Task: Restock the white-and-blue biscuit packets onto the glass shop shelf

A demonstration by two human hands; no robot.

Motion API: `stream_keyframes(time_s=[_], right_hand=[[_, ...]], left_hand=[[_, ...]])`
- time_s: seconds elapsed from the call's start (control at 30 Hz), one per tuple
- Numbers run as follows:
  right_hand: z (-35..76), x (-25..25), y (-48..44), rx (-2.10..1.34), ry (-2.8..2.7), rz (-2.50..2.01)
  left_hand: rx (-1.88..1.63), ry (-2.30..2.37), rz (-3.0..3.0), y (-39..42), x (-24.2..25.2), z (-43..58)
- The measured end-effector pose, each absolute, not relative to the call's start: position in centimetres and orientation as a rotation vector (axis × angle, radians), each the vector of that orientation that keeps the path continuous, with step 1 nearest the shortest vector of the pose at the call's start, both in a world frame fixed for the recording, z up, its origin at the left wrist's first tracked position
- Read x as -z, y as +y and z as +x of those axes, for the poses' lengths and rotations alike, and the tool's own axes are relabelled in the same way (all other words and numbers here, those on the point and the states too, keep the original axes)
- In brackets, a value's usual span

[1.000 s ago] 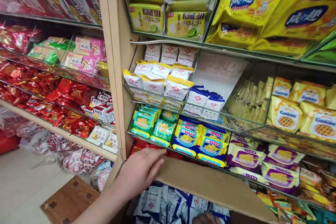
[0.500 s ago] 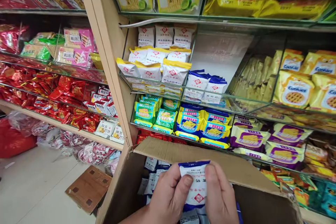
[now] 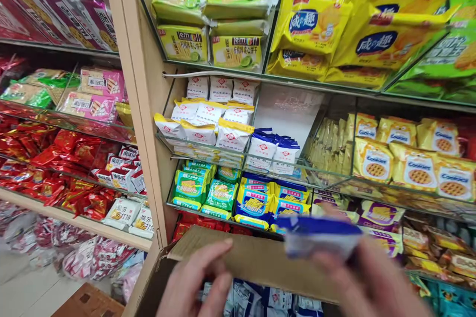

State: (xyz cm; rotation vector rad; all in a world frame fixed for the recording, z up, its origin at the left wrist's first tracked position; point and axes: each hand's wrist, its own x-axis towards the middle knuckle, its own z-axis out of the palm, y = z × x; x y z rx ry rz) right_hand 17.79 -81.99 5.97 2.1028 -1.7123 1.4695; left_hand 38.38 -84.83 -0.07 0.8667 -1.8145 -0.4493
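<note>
My right hand point(image 3: 368, 282), blurred by motion, is closed on a blue-and-white snack packet point(image 3: 320, 237) held up in front of the lower shelf. Just left of it, my left hand point(image 3: 197, 285) hovers over the open cardboard box point(image 3: 253, 257) with its fingers loosely curled and nothing in them. More blue-and-white packets point(image 3: 256, 299) lie inside the box. Matching blue-topped packets point(image 3: 273, 151) stand in a glass shelf bin above, beside yellow-topped ones point(image 3: 208, 126).
Glass shelves hold many snack bags: yellow biscuit bags point(image 3: 334, 25) on top, cookie bags point(image 3: 405, 168) to the right, red packets point(image 3: 55, 163) to the left. A wooden upright point(image 3: 137, 109) divides the two shelf units. A cardboard piece point(image 3: 87, 302) lies on the floor.
Both hands were holding the packet over the box; now my right hand alone has lifted it up and to the right, and my left hand has let go. The view tilted upward.
</note>
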Motion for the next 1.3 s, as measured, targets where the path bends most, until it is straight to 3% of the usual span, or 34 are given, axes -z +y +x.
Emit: stream_keyframes(time_s=[0.1, 0.2, 0.33, 0.4, 0.63, 1.17, 1.3], right_hand=[[14.0, -13.9, -85.6, -1.071, -1.362, 1.931], [12.0, -18.7, -90.1, -0.717, -1.553, 1.937], [12.6, -19.5, -94.5, -0.106, -1.571, 2.287], [13.5, -18.9, -95.5, -0.028, -1.541, 2.391], [13.7, -17.2, -96.2, -0.267, -1.816, 2.206], [13.2, -17.0, -97.0, -0.453, -1.861, 2.307], [13.7, -16.7, -93.2, -0.815, -1.634, 2.152]], left_hand=[[0.126, -1.969, 1.044, -87.5, -1.1, 40.0], [0.162, -2.069, 1.245, -89.5, -1.1, 40.7], [0.345, -2.192, 1.442, -89.8, -0.7, 40.6], [0.362, -2.209, 1.475, -89.6, -0.8, 40.5], [0.349, -2.213, 1.528, -89.4, -1.2, 40.3], [0.296, -2.225, 1.489, -89.3, -1.0, 40.2], [0.206, -2.189, 1.286, -88.9, -0.9, 40.9]])
